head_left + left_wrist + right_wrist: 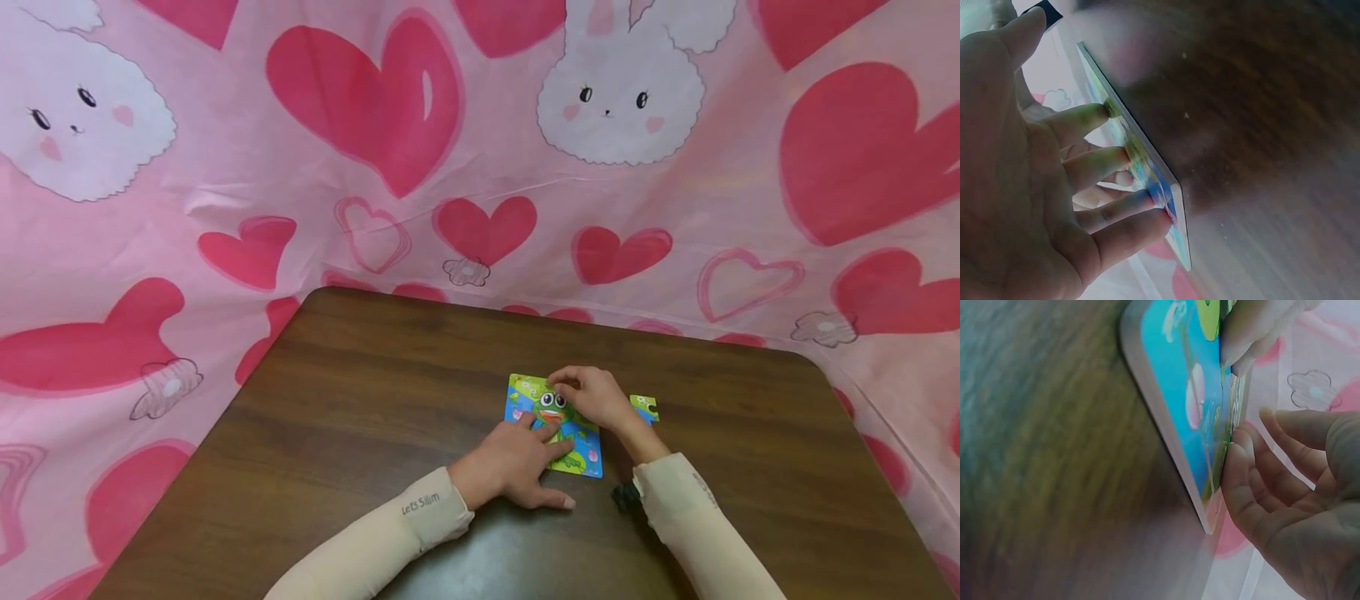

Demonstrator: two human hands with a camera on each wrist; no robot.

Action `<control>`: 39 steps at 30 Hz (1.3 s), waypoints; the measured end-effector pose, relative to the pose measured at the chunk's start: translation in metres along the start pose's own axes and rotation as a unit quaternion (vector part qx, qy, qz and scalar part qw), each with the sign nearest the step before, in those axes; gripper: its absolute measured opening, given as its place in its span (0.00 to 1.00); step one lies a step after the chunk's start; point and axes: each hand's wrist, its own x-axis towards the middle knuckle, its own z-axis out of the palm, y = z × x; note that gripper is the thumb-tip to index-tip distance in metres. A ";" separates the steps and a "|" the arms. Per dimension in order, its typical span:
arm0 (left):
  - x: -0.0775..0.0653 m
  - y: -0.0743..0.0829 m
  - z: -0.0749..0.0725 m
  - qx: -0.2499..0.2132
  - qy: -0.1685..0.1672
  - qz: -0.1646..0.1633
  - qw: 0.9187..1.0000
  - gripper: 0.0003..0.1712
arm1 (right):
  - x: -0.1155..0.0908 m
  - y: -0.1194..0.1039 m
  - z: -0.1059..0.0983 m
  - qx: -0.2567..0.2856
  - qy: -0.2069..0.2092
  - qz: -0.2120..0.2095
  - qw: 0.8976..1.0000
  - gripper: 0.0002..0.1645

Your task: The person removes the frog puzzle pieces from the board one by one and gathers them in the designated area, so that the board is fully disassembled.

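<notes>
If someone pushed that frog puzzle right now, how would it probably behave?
The frog puzzle is probably stiff: its edges look straight, without sag, in both wrist views. Being thin, it's likely fairly light. Lying flat, it should slide rather than roll or tip, though the notched piece lying apart hints that sections could come loose.

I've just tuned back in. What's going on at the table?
A person is working on a frog puzzle that lies on the brown table. Their left hand rests spread fingers on it, while the right hand touches its upper right area. One loose piece lies apart, to the right.
</notes>
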 end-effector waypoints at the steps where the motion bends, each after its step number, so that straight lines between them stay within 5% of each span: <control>1: 0.000 0.000 0.000 -0.002 -0.001 0.002 1.000 0.47 | -0.001 0.000 0.000 -0.005 0.001 0.000 1.000 0.13; 21: 0.002 0.000 -0.002 -0.008 -0.003 0.004 1.000 0.47 | 0.002 -0.002 -0.002 -0.031 0.017 -0.016 0.999 0.14; 32: 0.002 0.001 -0.004 -0.015 -0.004 -0.003 1.000 0.47 | 0.005 -0.005 0.001 -0.033 -0.016 -0.009 0.999 0.14; 39: 0.003 0.001 -0.004 -0.020 -0.009 -0.004 1.000 0.47 | 0.003 -0.004 0.001 -0.028 0.010 -0.030 0.999 0.13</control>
